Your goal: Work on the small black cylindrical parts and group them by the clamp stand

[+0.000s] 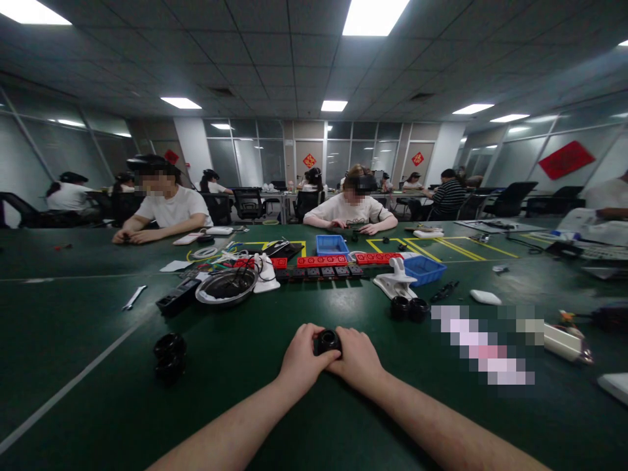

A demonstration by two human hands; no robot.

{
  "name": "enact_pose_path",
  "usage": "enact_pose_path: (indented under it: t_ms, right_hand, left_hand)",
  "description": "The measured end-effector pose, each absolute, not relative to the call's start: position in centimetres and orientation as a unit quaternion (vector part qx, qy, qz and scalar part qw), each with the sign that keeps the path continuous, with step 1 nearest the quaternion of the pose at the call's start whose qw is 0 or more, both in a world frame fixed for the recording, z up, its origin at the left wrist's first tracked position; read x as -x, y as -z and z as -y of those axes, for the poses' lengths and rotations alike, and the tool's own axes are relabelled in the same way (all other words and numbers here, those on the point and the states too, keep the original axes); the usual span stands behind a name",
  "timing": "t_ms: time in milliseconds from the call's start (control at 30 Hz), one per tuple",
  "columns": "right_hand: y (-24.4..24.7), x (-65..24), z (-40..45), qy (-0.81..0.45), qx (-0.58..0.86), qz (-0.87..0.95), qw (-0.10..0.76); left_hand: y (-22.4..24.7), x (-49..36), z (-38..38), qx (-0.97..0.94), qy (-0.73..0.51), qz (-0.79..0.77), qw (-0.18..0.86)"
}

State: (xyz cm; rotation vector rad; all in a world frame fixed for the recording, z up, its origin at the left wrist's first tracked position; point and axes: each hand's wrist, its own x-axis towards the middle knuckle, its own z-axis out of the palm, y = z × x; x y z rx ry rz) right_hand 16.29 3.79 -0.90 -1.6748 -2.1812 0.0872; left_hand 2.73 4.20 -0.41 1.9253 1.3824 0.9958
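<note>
Two bare hands, one part, head view. Left hand (pixel 303 356) and right hand (pixel 358 358) meet over the near middle of a green tabletop (pixel 235 405), both closed around a black ring-shaped part (pixel 328 340). Grip narrow: fingers wrap it from both sides, the left thumb lying across its near edge. Its round opening faces up, toward the camera. (Whether its underside touches the table, cannot tell; the hands hide it.)

Nearby, left of the hands and well apart: a left pair of black parts (pixel 169 356), touching one another. Right and farther out, a right pair of black parts (pixel 409 308), side by side, just in front of a white clip stand (pixel 396 282). Behind that stand, a blue tray (pixel 426 268).

Beyond the hands, mid-table: a row of red blocks (pixel 321 261), with dark blocks (pixel 328 273) along its near side; a blue bin (pixel 332 244) behind. To the left of the row, a second white stand (pixel 265 275) next to a dark round dish (pixel 223 288) with black cable in it, then a black box (pixel 177 297), and a wrench (pixel 133 297) lying by itself. Far right, a pale device (pixel 563 342) (partly under blurring).

Across the table, two seated people in white shirts, one left (pixel 169 208), one near the centre (pixel 349 208), their hands on the far side.
</note>
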Motion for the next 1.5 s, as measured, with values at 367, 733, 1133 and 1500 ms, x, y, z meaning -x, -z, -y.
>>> enact_pose_path:
  t_ms: [367, 733, 1133, 1500]
  right_hand:
    - [-1.0, -19.6, -4.9, -0.294, 0.394, 0.853, 0.174]
    - [-1.0, -19.8, -5.1, -0.329, 0.339, 0.862, 0.186]
    - [0.7, -18.3, -4.4, -0.180, 0.516, 0.814, 0.198]
    - [0.3, -17.9, -3.9, -0.141, 0.472, 0.843, 0.217]
  left_hand:
    - [0.1, -1.1, -4.9, -0.781, -0.310, -0.395, 0.372]
    - [0.1, -1.2, -4.5, -0.776, -0.316, -0.400, 0.371]
    - [0.1, -2.7, -2.8, -0.739, -0.335, -0.515, 0.275]
    - [0.4, -2.3, -3.8, -0.750, -0.343, -0.465, 0.321]
